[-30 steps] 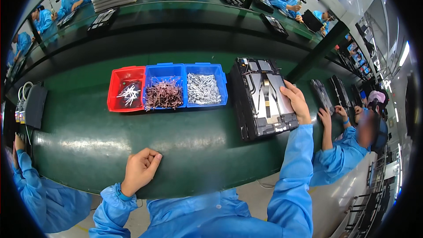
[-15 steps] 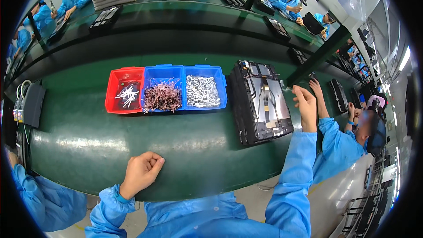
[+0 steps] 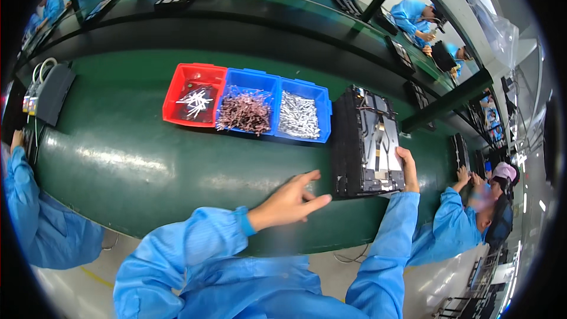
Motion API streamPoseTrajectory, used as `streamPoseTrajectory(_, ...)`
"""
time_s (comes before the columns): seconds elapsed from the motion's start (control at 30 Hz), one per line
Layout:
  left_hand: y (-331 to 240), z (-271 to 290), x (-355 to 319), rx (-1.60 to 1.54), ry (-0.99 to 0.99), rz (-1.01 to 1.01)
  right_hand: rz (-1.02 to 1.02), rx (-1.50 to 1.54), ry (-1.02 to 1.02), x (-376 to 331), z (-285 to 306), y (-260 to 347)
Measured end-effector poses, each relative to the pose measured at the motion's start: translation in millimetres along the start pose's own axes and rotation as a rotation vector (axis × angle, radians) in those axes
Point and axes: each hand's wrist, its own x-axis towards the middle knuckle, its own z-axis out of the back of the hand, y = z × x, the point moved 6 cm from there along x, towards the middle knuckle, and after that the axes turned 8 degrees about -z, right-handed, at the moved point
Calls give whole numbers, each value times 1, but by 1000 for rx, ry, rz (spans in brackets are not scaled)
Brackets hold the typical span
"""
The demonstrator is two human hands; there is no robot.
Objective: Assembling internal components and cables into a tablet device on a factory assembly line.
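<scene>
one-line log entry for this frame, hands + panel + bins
left hand: open, reaching toward panel | right hand: gripping near corner of black panel | red bin, two blue bins: untouched

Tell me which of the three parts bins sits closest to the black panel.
The right-hand blue bin, holding silvery parts, next to the black panel. The middle blue bin and red bin lie farther left.

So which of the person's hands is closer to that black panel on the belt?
Right. The right hand grips the black panel at its near right corner; the left hand, fingers spread, hovers just left of it.
</scene>
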Motion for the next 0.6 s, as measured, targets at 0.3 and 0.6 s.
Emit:
streamPoseTrajectory(0.3,10,-34,14,7,-85,102,35,-113,-201,-31,64,-39)
streamPoseTrajectory(0.6,8,-81,-71,-259,2,474,-54,-211,-171,-166,25,-78)
